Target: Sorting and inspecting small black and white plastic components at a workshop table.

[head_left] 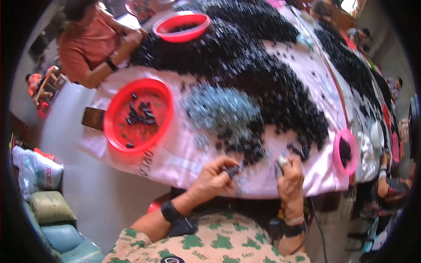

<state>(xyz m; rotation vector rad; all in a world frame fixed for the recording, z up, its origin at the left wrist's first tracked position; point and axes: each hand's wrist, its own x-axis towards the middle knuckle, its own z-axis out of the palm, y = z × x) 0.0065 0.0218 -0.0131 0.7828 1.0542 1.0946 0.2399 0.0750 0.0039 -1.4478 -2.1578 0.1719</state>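
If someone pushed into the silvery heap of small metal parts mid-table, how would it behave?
The silvery heap is loose small pieces, so it would probably spread and slide rather than move as one. Its edge already mingles with the black parts, so pushing likely mixes them. The pink cloth may bunch.

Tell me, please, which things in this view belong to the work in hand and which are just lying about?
In the work:
left hand, pinching a small black part
right hand, holding a small silvery piece
heap of black parts
pile of silvery metal pieces
red bowl with a few black parts

Lying about:
far red bowl
pink bowl
sacks on the floor
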